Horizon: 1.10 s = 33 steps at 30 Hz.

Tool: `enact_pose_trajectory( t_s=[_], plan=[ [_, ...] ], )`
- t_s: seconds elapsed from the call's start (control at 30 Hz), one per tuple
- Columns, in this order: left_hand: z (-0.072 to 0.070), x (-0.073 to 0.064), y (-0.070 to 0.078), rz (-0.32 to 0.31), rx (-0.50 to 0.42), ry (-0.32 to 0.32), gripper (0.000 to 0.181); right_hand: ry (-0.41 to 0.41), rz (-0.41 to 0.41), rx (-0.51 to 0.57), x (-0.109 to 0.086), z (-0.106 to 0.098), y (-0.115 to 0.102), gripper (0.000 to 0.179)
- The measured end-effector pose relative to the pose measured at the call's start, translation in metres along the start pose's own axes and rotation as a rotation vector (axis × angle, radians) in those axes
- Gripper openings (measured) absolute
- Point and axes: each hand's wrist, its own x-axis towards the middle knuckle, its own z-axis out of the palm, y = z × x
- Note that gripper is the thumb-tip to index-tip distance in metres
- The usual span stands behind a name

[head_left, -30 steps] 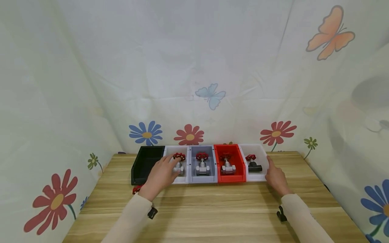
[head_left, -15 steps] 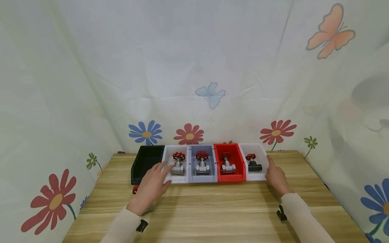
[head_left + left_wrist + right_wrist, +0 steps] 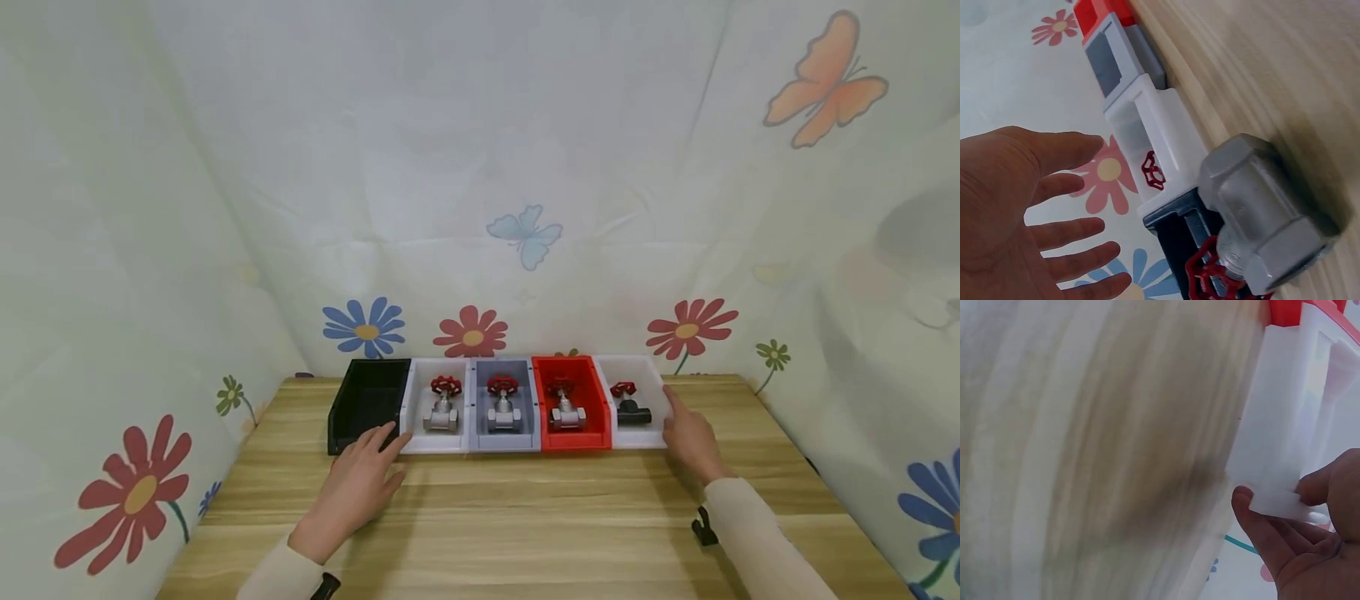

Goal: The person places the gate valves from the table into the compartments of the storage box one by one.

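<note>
My left hand point(image 3: 348, 496) hovers over the table before the black bin point(image 3: 371, 396), fingers spread and holding nothing. Close by in the left wrist view, a silver gate valve point(image 3: 1254, 212) with a red handwheel lies on the table; my hand mostly hides it in the head view. My right hand point(image 3: 693, 442) pinches the side wall of the right-end white bin point(image 3: 637, 371), thumb inside and fingers outside. That bin holds a black-bodied valve point(image 3: 632, 411). Silver valves with red handwheels stand in the left white bin point(image 3: 438, 451), grey bin point(image 3: 504, 443) and red bin point(image 3: 576, 442).
The bins stand side by side in one row along the back of the wood-grain table point(image 3: 525, 525). Behind them hangs a pale curtain point(image 3: 450, 167) printed with flowers and butterflies, which also covers both sides.
My left hand has let go of the valve in the left white bin and drawn back toward the front left. My right hand has stayed on the right-end white bin.
</note>
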Motion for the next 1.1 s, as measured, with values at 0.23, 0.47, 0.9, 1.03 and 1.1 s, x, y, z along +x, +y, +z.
enact_pose_trajectory(
  t_s=[0.23,0.47,0.9,1.03,1.1],
  plan=[
    [0.006,-0.011,-0.005,-0.020,0.001,-0.050,0.056,0.002,-0.009,0.018,-0.001,-0.004,0.001,0.057],
    [0.012,-0.021,-0.009,-0.034,-0.011,-0.076,0.056,0.022,-0.012,-0.004,0.000,-0.003,0.001,0.055],
    [0.019,-0.038,-0.023,-0.028,-0.035,-0.016,0.053,0.043,-0.058,-0.074,0.002,-0.005,-0.002,0.055],
    [0.022,-0.039,-0.026,-0.057,-0.037,-0.061,0.054,0.028,-0.051,-0.076,0.002,-0.006,-0.002,0.055],
    [0.023,-0.041,-0.028,-0.063,-0.042,-0.064,0.055,0.025,-0.049,-0.074,0.001,-0.006,-0.001,0.055]
  ],
)
